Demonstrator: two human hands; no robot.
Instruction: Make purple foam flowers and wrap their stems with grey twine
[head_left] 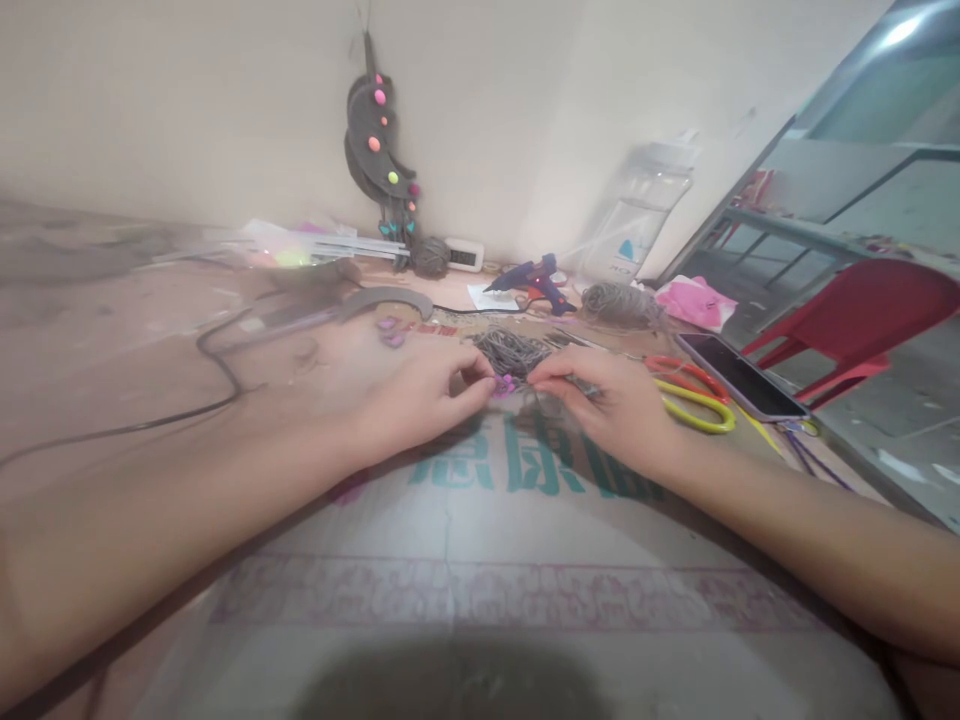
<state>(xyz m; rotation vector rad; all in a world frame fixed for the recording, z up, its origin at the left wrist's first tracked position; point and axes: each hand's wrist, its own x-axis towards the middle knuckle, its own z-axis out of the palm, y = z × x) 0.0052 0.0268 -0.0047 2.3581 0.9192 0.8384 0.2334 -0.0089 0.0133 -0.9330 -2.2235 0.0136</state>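
Note:
Thumb and forefinger of my left hand [439, 392] are pinched on a small purple flower-shaped piece [504, 385]. Close by on the right, my right hand [611, 400] is also pinched at the fingertips; a thin grey strand seems to hang there, but what it holds is too small to make out. Just behind both hands lies a loose heap of grey yarn [510, 350]. Beneath them is a cardboard sheet [450, 530] with teal characters and a pinkish printed band. More small purple pieces [390, 332] lie beyond my left hand.
Scissors with orange and yellow handles [697, 408] and a phone [742, 375] lie at right. Farther back are a blue glue gun [532, 280], a yarn skein [619, 303] and a clear bottle [645, 215]. A grey crescent ornament [371, 140] hangs on the wall. A black cable [217, 370] crosses the left.

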